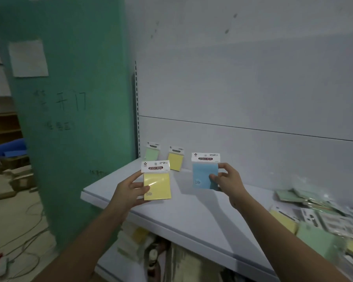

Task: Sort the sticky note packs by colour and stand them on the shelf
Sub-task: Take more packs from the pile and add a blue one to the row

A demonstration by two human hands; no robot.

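My left hand [128,190] pinches a yellow sticky note pack [157,183] by its left edge, upright above the white shelf [183,212]. My right hand [226,180] pinches a blue sticky note pack [204,174] by its right edge, held upright over the shelf. At the back left of the shelf a green pack [152,152] and another yellow pack [176,159] stand leaning against the white back panel, side by side.
A loose pile of green, yellow and blue packs [322,224] lies at the shelf's right end. A green wall [73,110] borders the shelf on the left. Goods sit on a lower shelf [155,253]. Cables lie on the floor at lower left.
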